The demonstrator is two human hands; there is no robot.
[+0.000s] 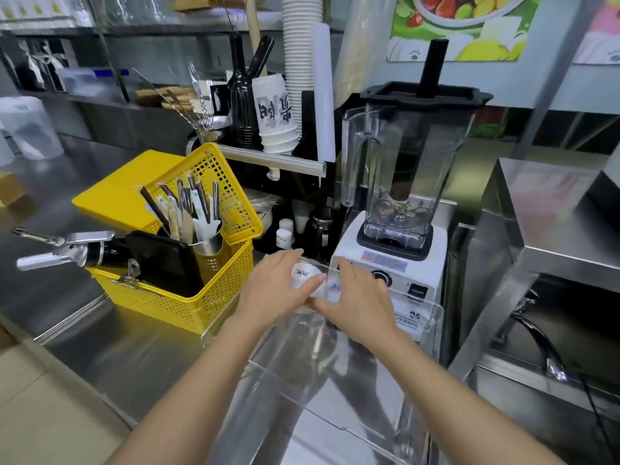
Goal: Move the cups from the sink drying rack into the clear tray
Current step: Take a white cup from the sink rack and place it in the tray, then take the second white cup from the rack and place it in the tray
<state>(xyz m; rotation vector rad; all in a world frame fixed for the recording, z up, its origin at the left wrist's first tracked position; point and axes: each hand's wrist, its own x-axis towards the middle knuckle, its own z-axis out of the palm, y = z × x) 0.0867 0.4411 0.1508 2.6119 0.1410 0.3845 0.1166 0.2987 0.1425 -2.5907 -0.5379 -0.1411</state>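
Note:
A clear acrylic tray (434, 318) lies on the steel counter in front of the blender. Both my hands reach into its far end. My left hand (275, 293) curls around a cup with a white printed end (306, 274), lying on its side. My right hand (357, 305) closes on a clear cup with a blue mark (332, 290) right beside it. The two cups touch between my fingers, and my hands hide most of them. The sink drying rack is out of view.
A white blender (399, 209) stands just behind the tray. A yellow basket (174, 297) with utensils and a phone sits to the left. A steel sink with a faucet (540, 344) is on the right. Stacked paper cups (275, 112) stand on a shelf behind.

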